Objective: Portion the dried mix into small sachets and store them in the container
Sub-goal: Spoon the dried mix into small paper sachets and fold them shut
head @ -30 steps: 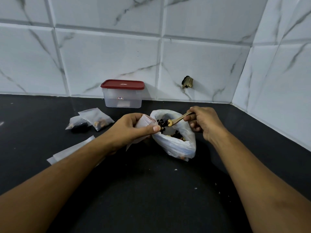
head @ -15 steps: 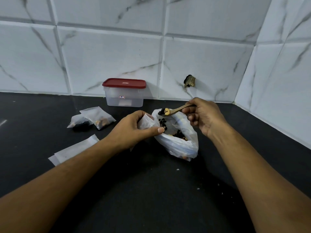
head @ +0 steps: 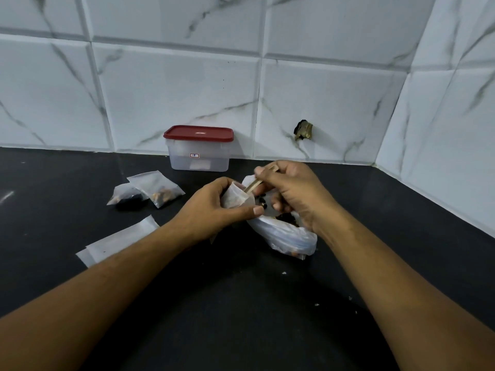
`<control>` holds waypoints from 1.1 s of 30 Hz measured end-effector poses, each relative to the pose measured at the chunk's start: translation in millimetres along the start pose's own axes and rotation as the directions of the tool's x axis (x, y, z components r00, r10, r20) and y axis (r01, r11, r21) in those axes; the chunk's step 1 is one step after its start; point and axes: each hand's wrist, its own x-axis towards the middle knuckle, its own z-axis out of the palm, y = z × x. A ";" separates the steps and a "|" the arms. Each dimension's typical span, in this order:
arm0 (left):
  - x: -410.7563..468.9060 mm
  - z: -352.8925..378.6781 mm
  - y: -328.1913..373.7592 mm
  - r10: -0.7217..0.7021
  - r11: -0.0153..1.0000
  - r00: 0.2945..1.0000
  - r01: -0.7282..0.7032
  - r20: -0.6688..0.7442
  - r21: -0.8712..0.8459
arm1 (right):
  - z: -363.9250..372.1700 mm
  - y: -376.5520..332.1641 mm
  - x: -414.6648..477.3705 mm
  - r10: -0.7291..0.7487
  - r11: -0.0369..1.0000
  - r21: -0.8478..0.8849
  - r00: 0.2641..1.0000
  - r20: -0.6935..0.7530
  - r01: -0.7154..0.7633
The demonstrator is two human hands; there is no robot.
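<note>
- The left hand [head: 214, 207] grips an open sachet [head: 237, 198], fingers curled round its body and thumb laid across the front. The mouth faces up and to the right.
- The right hand [head: 292, 194] pinches the handle of a spoon [head: 254, 184]. The spoon's long axis runs from upper right down to lower left, and its bowl end is at or just inside the sachet mouth; the bowl itself is hidden.
- The sachet lies immediately left of the right hand. Judged next action: tip the spoon along this axis so that the load drops inside.
- The sachet is thin, translucent film, soft and easily collapsed. The spoon is rigid and brass-coloured.
- The bulk bag [head: 284, 234] of crinkled white plastic lies under both hands, and dark pieces of dried mix [head: 262, 202] show at its opening.
- Two filled sachets [head: 150, 192] and flat empty sachets [head: 120, 239] lie to the left on the matte black counter [head: 241, 317].
- The container [head: 199, 156], clear-walled with a red lid [head: 198, 133] fitted, stands against the tiled wall, well apart from the hands.
</note>
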 end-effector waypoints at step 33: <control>4.0 -5.9 -5.7 -0.066 0.917 0.996 0.083 0.057 -0.390 | -1.2 2.3 0.6 -0.213 0.973 -0.035 0.952 0.220 0.226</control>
